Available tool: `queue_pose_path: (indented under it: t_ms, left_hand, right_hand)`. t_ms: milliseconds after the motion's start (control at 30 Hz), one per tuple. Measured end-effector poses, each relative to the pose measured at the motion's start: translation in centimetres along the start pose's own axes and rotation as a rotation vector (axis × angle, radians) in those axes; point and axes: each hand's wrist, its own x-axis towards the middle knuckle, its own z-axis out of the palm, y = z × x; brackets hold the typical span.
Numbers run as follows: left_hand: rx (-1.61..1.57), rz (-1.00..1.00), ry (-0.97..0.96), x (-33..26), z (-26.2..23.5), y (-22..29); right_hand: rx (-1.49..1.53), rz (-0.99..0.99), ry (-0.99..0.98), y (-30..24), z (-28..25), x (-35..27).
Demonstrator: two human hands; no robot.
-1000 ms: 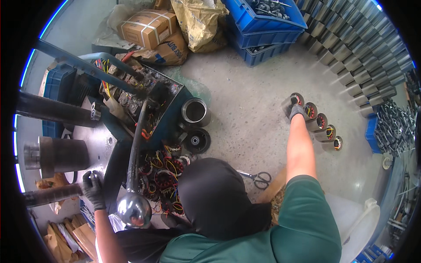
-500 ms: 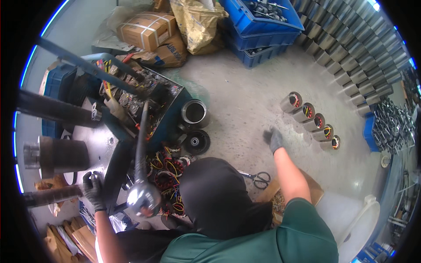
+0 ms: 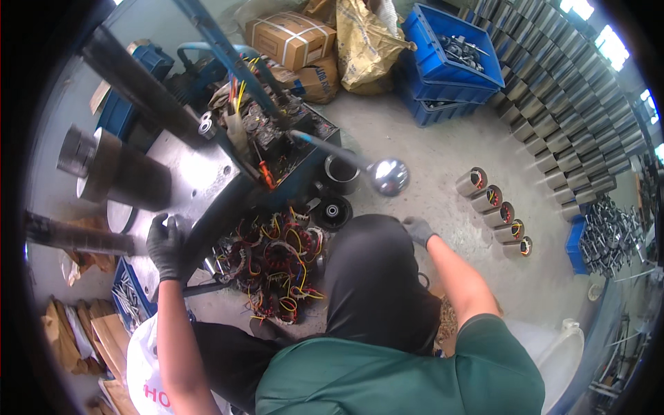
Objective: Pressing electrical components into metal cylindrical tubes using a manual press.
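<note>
My left hand (image 3: pixel 164 247), in a dark glove, lies on the edge of the steel press table (image 3: pixel 190 176), fingers extended and holding nothing. My right hand (image 3: pixel 418 231), gloved in grey, is just right of my knee; its fingers are partly hidden and I cannot see whether it holds anything. A lever with a shiny ball knob (image 3: pixel 390 177) reaches out from the press over the floor. Below it sit an open metal cylinder (image 3: pixel 342 173) and a dark round end cover (image 3: pixel 332 213). Wound stators (image 3: pixel 280 256) with red and yellow wires are heaped beside my knee.
A row of several steel housings (image 3: pixel 496 215) with windings inside lies on the floor to the right. Stacked metal cylinders (image 3: pixel 553 104) line the right wall. Blue crates (image 3: pixel 453 52), a carton (image 3: pixel 290 39) and sacks (image 3: pixel 366 45) stand at the back. Loose shafts (image 3: pixel 612 232) fill another crate.
The lever's ball knob has swung away from me, over the floor. My right hand has come back from the floor towards my knee. My left hand stays at the table edge. The view has shifted.
</note>
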Motion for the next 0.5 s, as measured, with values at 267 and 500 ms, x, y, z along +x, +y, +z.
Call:
queue_pose_path:
  t_ms: [267, 500]
  left_hand:
    - [0.16, 0.107, 0.123, 0.0, -0.1, 2.7]
    - [0.023, 0.155, 0.208, -0.2, -1.2, 2.4]
  right_hand:
    - [-0.383, -0.499, -0.378, -19.2, -11.7, 5.6]
    - [-0.772, -0.339, -0.741, -43.2, -10.6, -0.1]
